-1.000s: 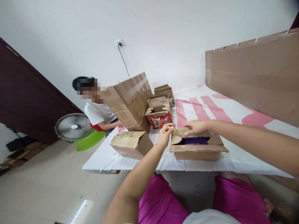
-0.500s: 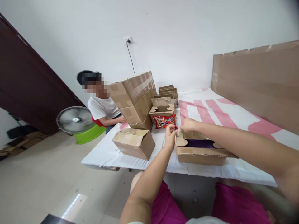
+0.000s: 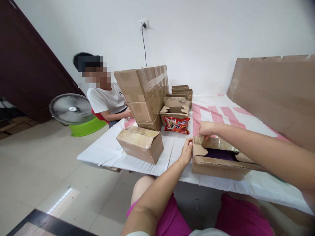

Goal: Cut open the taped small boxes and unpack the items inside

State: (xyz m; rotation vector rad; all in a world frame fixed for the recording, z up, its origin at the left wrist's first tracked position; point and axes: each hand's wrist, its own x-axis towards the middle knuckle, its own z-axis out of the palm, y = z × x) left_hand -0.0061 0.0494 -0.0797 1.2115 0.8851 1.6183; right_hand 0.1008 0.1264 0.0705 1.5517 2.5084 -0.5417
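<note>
A flat, open cardboard box (image 3: 216, 165) lies on the white cloth in front of me, with something dark purple (image 3: 219, 154) inside. My left hand (image 3: 187, 151) presses against the box's left end, fingers on its side flap. My right hand (image 3: 206, 128) pinches the far left flap at the box's corner. A red snack packet (image 3: 177, 125) lies just beyond the box.
A closed small carton (image 3: 140, 148) sits to the left. Stacked large cartons (image 3: 145, 95) and several small open boxes (image 3: 176, 109) stand behind. Another person in a white shirt (image 3: 107, 100) sits at the far left side beside a fan (image 3: 70, 108) and a green basin (image 3: 86, 127). A big cardboard sheet (image 3: 278, 95) leans at the right.
My right hand has slid from the middle of the far flap to the box's left corner. My left hand dropped from the flap top to the box's left end. The view shifted.
</note>
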